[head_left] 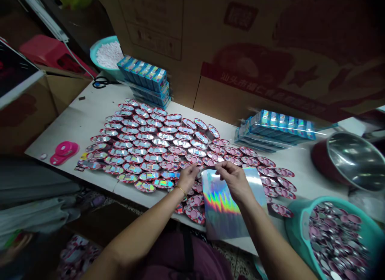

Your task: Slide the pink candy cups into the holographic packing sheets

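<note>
My left hand (187, 178) is closed in a pinch above the oval cases; what is between its fingertips is too small to make out. My right hand (234, 179) is closed too, its fingertips at the edge of a thin, shiny curved piece that looks like a sticker, spanning the gap between both hands. Below my right hand lies a silver holographic sheet (224, 222), its top edge over some cases. Rows of red-rimmed oval cases (156, 143) cover the table. Those on the left have shiny tops; many on the right show pink round centres (195, 200).
Blue boxes stand in stacks at the back left (147, 77) and back right (279, 127), before a large cardboard box (180, 39). A teal tub (300, 228) of round pieces and a metal bowl (355, 161) are right. A pink tape dispenser (64, 152) and scissors (100, 82) lie left.
</note>
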Motion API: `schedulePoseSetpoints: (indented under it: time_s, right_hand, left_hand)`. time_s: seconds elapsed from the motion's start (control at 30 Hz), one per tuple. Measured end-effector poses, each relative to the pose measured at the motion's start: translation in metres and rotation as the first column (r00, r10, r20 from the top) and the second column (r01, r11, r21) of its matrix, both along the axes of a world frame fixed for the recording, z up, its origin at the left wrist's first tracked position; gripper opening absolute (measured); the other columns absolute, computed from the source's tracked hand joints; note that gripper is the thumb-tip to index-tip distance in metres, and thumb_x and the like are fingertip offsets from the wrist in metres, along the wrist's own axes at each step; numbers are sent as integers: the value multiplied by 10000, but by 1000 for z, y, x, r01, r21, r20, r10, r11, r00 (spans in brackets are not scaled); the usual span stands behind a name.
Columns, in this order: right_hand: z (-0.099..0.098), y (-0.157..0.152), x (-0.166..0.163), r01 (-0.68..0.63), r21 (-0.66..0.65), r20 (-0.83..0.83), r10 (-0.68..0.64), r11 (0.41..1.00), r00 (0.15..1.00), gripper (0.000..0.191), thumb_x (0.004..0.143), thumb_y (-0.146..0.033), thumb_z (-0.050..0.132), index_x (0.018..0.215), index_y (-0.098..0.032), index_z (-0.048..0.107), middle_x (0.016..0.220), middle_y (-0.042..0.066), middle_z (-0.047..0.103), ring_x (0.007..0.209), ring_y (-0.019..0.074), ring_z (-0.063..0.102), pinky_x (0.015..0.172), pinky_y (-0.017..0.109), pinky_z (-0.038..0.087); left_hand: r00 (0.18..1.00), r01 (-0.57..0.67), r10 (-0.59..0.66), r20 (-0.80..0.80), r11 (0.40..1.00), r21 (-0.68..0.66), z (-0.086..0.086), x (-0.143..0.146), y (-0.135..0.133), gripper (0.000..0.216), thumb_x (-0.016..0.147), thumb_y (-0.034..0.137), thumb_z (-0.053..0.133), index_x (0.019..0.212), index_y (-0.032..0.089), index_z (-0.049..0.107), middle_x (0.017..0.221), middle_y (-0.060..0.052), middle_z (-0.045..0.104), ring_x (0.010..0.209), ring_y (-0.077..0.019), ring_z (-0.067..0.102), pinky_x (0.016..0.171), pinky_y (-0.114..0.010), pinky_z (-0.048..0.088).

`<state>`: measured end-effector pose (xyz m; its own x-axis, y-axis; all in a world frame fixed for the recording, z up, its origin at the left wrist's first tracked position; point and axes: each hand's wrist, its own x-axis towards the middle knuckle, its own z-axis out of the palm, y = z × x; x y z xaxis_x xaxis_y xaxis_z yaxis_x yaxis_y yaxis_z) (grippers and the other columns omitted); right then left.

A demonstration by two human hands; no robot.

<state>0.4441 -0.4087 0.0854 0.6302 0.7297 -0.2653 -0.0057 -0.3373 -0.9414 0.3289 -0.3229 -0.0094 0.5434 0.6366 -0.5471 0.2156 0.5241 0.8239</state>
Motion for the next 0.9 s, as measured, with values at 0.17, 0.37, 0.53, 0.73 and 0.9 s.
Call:
schedulePoseSetpoints:
  time_s: [0.17, 0.37, 0.53, 0.73, 0.9]
  right_hand:
    - [-43, 34, -21, 214, 11, -309, -200, 977, 930, 239, 604, -390, 655, 667, -169, 588, 526, -40, 515, 472, 85, 435, 435, 199, 292]
    - [-85, 72, -59, 306, 14, -334, -284, 952, 899, 260, 585, -395, 651, 700, -166, 607, 581, -21, 577, 499, 115, 482, 493, 237, 361]
    - [-113, 106, -74, 393, 28, 109, -394, 919, 913, 207, 673, -356, 569, 689, -156, 621, 671, 22, 605, 644, 157, 519, 657, 282, 392]
    - [-123, 124, -76, 435, -120, 572, -296, 892, 765, 185, 756, -300, 488, 697, -183, 620, 774, 56, 600, 817, 211, 479, 750, 331, 307]
    - [-124, 124, -76, 366, -181, 654, -166, 913, 738, 176, 769, -276, 472, 714, -187, 614, 789, 79, 600, 820, 234, 463, 723, 344, 283]
  left_hand:
    - [962, -168, 231, 145, 922, -349, 24, -31, 26, 465, 668, 553, 556, 845, 126, 609, 825, -86, 637, 674, -115, 572, 517, -185, 382]
    - [963, -271, 271, -10, 960, -71, 6, -52, 66, 332, 552, 392, 695, 735, 129, 607, 602, 3, 580, 488, -62, 480, 430, -166, 302]
    - [953, -90, 203, -227, 900, 426, -22, -46, 110, 225, 637, 357, 608, 697, 143, 648, 608, -6, 615, 563, -113, 536, 544, -221, 392]
    - [866, 164, 197, -460, 757, 633, -28, -31, 125, 226, 717, 308, 537, 760, 136, 677, 750, -63, 670, 692, -152, 578, 664, -245, 408]
    - [822, 268, 182, -540, 712, 649, -24, -30, 120, 214, 733, 297, 521, 765, 151, 675, 807, -80, 663, 744, -167, 572, 702, -249, 394]
